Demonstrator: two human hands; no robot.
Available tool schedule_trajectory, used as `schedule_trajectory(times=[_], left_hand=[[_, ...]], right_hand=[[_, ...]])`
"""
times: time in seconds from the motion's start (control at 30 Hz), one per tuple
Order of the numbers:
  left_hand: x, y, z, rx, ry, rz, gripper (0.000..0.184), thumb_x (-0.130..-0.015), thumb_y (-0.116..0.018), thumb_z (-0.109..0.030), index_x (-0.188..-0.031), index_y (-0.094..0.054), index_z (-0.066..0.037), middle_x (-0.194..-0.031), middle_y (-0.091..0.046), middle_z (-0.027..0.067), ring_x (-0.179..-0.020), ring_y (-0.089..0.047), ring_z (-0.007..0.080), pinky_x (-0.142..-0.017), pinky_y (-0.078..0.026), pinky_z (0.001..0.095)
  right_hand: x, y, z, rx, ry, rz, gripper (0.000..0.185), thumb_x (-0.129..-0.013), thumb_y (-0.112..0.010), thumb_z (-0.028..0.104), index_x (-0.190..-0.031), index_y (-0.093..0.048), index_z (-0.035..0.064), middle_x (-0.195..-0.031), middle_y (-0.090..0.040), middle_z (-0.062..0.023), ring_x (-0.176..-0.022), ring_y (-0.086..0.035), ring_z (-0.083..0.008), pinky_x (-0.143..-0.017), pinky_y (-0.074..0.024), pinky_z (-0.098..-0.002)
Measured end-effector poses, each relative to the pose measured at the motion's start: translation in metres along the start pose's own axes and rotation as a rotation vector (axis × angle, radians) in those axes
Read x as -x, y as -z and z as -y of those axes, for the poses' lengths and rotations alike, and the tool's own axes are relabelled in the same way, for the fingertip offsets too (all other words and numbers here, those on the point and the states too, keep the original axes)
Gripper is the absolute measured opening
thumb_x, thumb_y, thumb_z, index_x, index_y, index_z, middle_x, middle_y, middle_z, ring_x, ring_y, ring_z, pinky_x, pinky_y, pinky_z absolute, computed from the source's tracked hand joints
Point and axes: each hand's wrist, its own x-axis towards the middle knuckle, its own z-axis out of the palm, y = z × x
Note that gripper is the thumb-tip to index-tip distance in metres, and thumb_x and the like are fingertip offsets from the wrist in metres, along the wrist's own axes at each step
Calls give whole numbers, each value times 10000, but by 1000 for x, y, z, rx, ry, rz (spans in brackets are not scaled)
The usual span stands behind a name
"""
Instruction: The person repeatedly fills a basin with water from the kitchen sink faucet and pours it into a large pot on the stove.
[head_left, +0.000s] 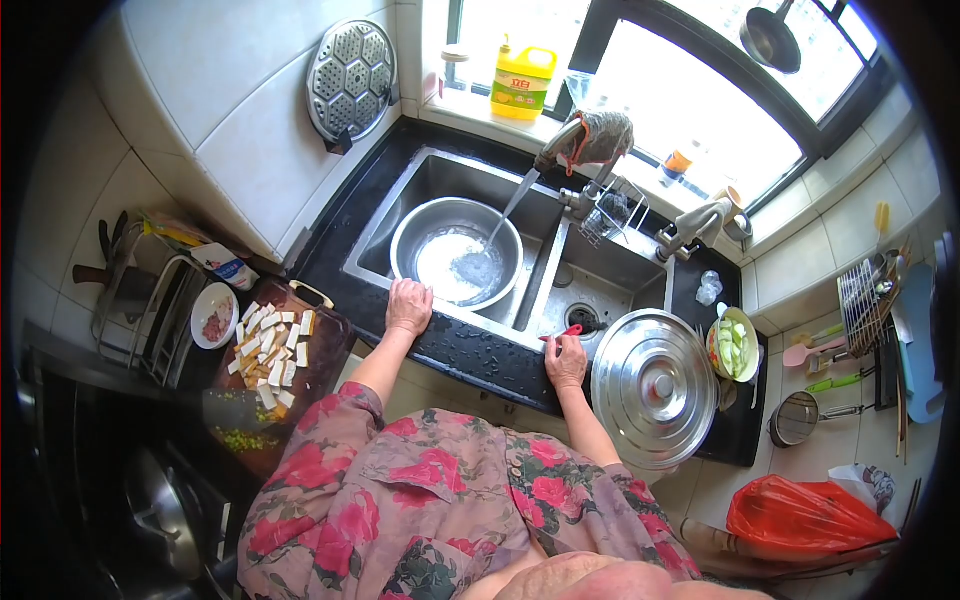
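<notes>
Water runs from the faucet (561, 143) into a metal basin (457, 250) standing in the left bowl of the steel sink (425, 172). My left hand (409, 307) rests at the near edge of the sink beside the basin's rim, its fingers over the edge and nothing seen in it. My right hand (566, 361) is closed on the red handle (573, 331) of a brush whose dark head lies near the drain of the right bowl (612, 277). Just right of that hand is a large round metal lid (655, 388).
To the left, a cutting board (335, 350) holds cut white pieces (273, 345), with a bowl of meat (214, 316) beside it. A bowl of green pieces (733, 348) stands right of the lid. A yellow detergent bottle (523, 84) is on the windowsill. A red bag (805, 520) lies lower right.
</notes>
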Motion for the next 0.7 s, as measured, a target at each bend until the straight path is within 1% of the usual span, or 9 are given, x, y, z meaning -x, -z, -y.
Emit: schedule_trajectory(times=[0.1, 0.7], left_hand=[[1, -1, 0, -2, -3, -21, 251, -883, -540, -254, -754, -615, -52, -813, -620, 111, -925, -558, 265, -967, -358, 434], [0, -1, 1, -19, -4, 5, 249, -884, -537, -256, -764, -624, -56, -815, -621, 110, -918, -559, 263, -971, -358, 439]], right_hand=[[1, 0, 0, -3, 5, -6, 226, -830, -628, 298, -802, -642, 74, -842, -613, -123, -803, -607, -315, -749, -454, -428], [-1, 4, 3, -27, -8, -2, 220, -826, -633, 286, -800, -647, 68, -839, -612, -122, -807, -611, -307, -748, -455, -423]])
